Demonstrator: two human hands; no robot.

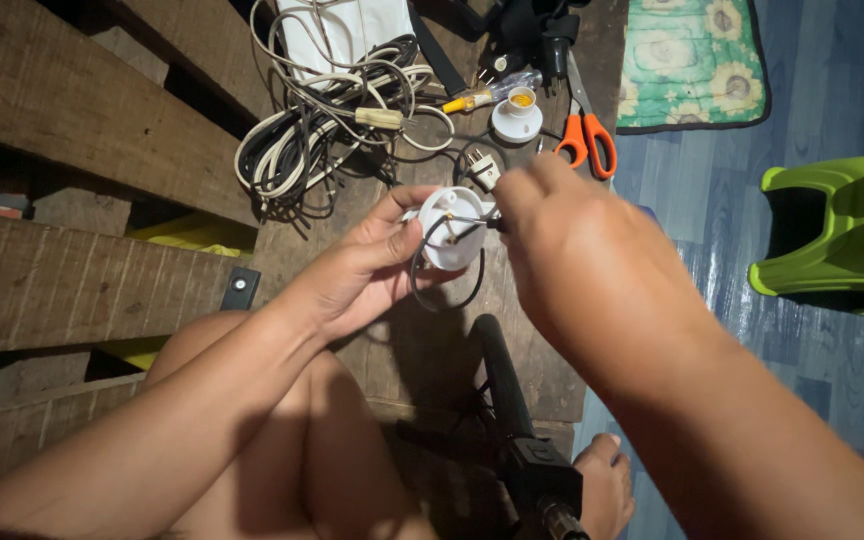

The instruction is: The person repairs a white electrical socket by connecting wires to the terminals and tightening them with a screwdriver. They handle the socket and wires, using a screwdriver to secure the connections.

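Lamp-holder base (455, 228), a white round plastic fitting, sits above the wooden plank floor (82, 130), light, rigid and likely brittle, best held by its rim. Left hand (367, 262) cups it, fingers closed round the edge. Right hand (572, 235) pinches the thin, floppy black wire (424, 270) at its centre. Coiled cables (322, 120) and orange-handled scissors (586, 135) lie beyond.

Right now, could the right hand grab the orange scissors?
Probably yes, but not at once. The orange scissors lie in the open just beyond the right hand, with nothing on them. That hand is busy at a dark wire on the white round fitting, which the left hand holds.
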